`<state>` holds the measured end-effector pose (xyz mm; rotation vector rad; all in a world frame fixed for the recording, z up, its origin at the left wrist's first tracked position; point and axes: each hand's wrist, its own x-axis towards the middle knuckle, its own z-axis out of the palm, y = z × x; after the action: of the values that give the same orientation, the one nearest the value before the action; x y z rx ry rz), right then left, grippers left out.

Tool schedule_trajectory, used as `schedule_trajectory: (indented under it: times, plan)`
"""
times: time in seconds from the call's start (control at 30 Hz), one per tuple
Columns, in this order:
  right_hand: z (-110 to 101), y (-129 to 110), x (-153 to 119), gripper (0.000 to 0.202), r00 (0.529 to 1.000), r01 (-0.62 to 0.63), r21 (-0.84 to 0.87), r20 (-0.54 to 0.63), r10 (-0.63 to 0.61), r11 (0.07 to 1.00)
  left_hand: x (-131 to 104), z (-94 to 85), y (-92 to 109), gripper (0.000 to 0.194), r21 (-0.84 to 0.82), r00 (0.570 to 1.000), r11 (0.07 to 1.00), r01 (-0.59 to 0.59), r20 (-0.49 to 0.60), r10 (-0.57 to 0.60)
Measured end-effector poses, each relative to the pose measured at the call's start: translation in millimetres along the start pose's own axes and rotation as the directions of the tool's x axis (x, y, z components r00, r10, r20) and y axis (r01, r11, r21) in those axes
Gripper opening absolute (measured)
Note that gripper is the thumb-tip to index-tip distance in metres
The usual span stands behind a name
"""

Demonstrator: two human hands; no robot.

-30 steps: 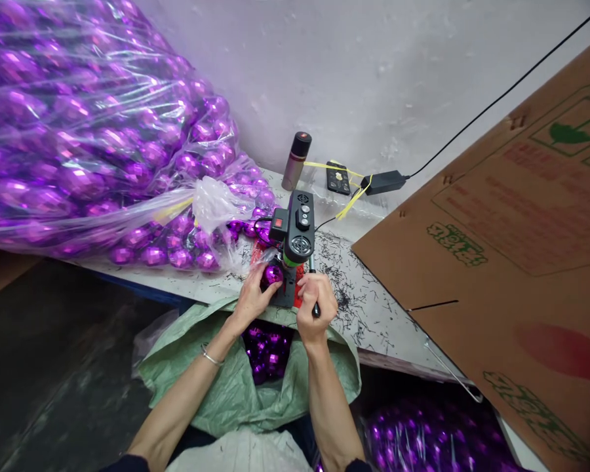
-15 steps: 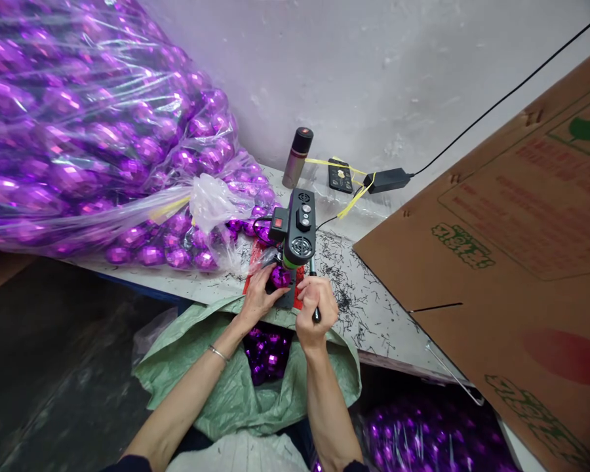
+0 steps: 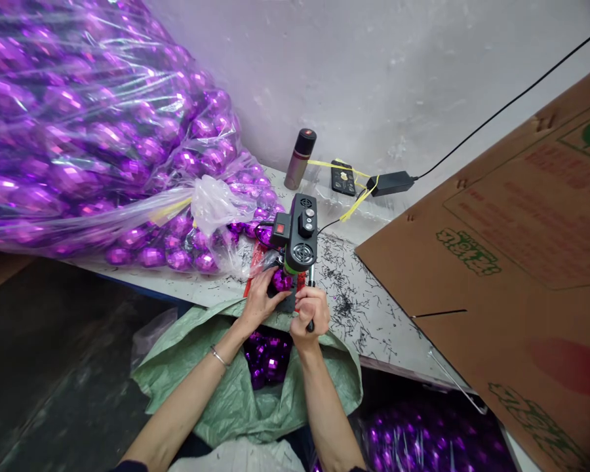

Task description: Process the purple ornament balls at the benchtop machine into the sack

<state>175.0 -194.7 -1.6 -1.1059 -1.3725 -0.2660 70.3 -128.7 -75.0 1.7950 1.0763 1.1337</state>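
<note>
My left hand [image 3: 261, 298] holds a shiny purple faceted ball [image 3: 282, 280] between thumb and fingers, under the head of a small black bench press [image 3: 302, 233]. The press has round vents, buttons and a side box with a red switch. Its base and a red sheet lie partly hidden under my hands. My right hand [image 3: 311, 313] is closed around the black-ended lever handle [image 3: 310, 326] at the right of the press. Below the table edge, an open green woven sack [image 3: 196, 387] with several purple balls [image 3: 268, 354] inside lies across my lap.
A large clear bag of purple balls [image 3: 103, 137] fills the left. Behind the press are a dark bottle [image 3: 299, 159], a black phone-like device [image 3: 343, 177] and a power adapter [image 3: 391, 183] with a cord. Black scraps [image 3: 347, 301] litter the table beside a cardboard box [image 3: 472, 275].
My right hand has shifted slightly down and left with the lever. My left hand stays at the ball under the press. The view has shifted a little.
</note>
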Motion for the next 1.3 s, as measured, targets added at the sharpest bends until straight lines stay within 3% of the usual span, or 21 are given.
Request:
schedule_trajectory:
  times: [0.87, 1.07, 1.17, 1.3]
  plan:
    - [8, 10, -14, 0.030, 0.999, -0.010, 0.038, -0.050, 0.012, 0.999, 1, 3.2, -4, 0.059, 0.007, 1.000, 1.000, -0.015, -0.015, 0.015]
    - [6, 9, -11, 0.030, 0.998, 0.066, 0.019, -0.019, -0.066, 0.998, 2, 2.9, -3, 0.057, -0.005, 0.999, 1.000, -0.028, -0.015, 0.028]
    - [0, -4, 8, 0.031, 1.000, 0.011, 0.030, -0.017, -0.011, 0.999, 6, 2.6, -2, 0.059, -0.008, 1.000, 1.000, -0.020, -0.005, 0.020]
    - [-10, -28, 41, 0.032, 0.980, -0.200, 0.054, 0.017, 0.200, 0.978, -1, -0.1, 0, 0.059, -0.008, 0.999, 0.999, -0.040, 0.015, 0.040]
